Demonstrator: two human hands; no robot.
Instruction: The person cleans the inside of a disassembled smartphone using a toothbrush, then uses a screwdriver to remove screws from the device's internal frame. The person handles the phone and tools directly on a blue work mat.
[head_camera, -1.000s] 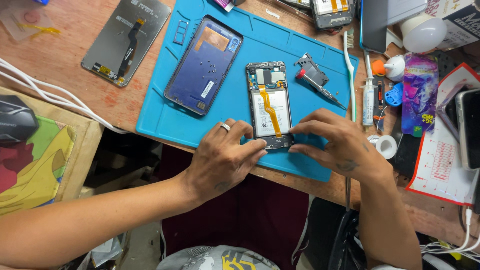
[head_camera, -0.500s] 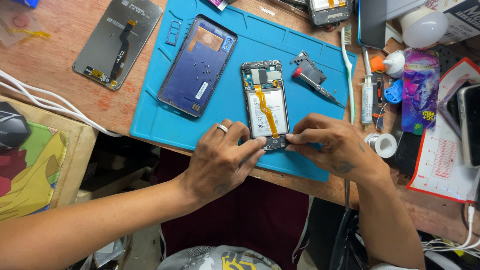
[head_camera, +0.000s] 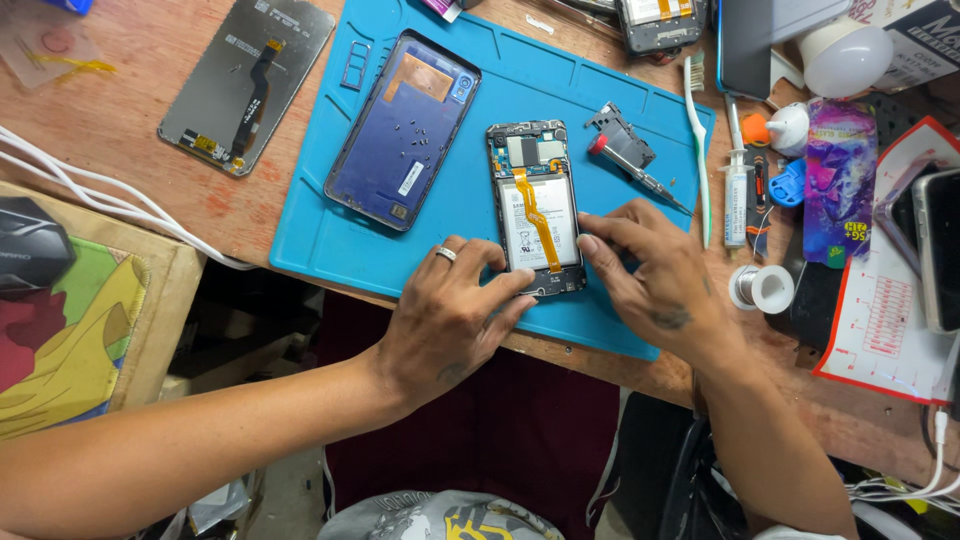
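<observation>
An opened phone (head_camera: 536, 205), with its white battery and an orange flex cable showing, lies on a blue work mat (head_camera: 330, 240). My left hand (head_camera: 450, 315), wearing a ring, grips the phone's lower left corner with its fingertips. My right hand (head_camera: 650, 275) presses its fingers against the phone's lower right edge. A blue back cover (head_camera: 405, 130) with several tiny screws on it lies to the left on the mat. A red-tipped screwdriver (head_camera: 640, 175) and a small black part (head_camera: 618, 128) rest just right of the phone.
A display panel (head_camera: 245, 85) lies on the wooden desk at the left, beside white cables (head_camera: 90, 195). A toothbrush (head_camera: 698, 140), syringe (head_camera: 736, 180), solder roll (head_camera: 760, 288), white bulb (head_camera: 845, 58), more phones and a red-edged paper card (head_camera: 890, 320) crowd the right. A colourful pad (head_camera: 70, 340) sits lower left.
Both hands have slid down and apart to the phone's lower corners, leaving more of the battery and flex cable uncovered. The view has shifted slightly.
</observation>
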